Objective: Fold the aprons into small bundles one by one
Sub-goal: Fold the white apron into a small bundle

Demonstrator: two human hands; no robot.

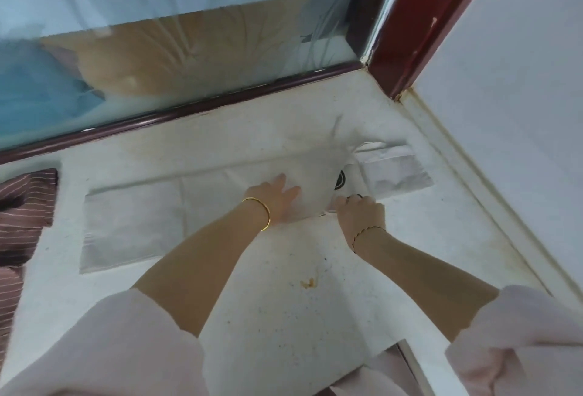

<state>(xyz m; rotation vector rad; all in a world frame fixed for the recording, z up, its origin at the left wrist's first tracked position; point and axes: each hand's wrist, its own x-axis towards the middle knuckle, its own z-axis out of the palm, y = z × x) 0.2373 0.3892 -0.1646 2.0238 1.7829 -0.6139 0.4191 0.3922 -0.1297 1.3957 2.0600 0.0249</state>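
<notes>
A thin white apron (142,222) lies flat on the white speckled counter (284,301), folded into a long strip running left to right, with a dark round print showing near its right part. My left hand (274,198) presses flat on the middle of the apron, fingers straight. My right hand (358,212) pinches the apron's near edge just right of it, fingers curled round the fabric. The strip's right end (397,171) lies flat past both hands.
A brown striped cloth (25,206) lies at the counter's left edge. A dark red window frame (189,108) with glass runs along the back, and a white wall (520,96) closes the right side. A brown stain (307,283) marks the counter near me.
</notes>
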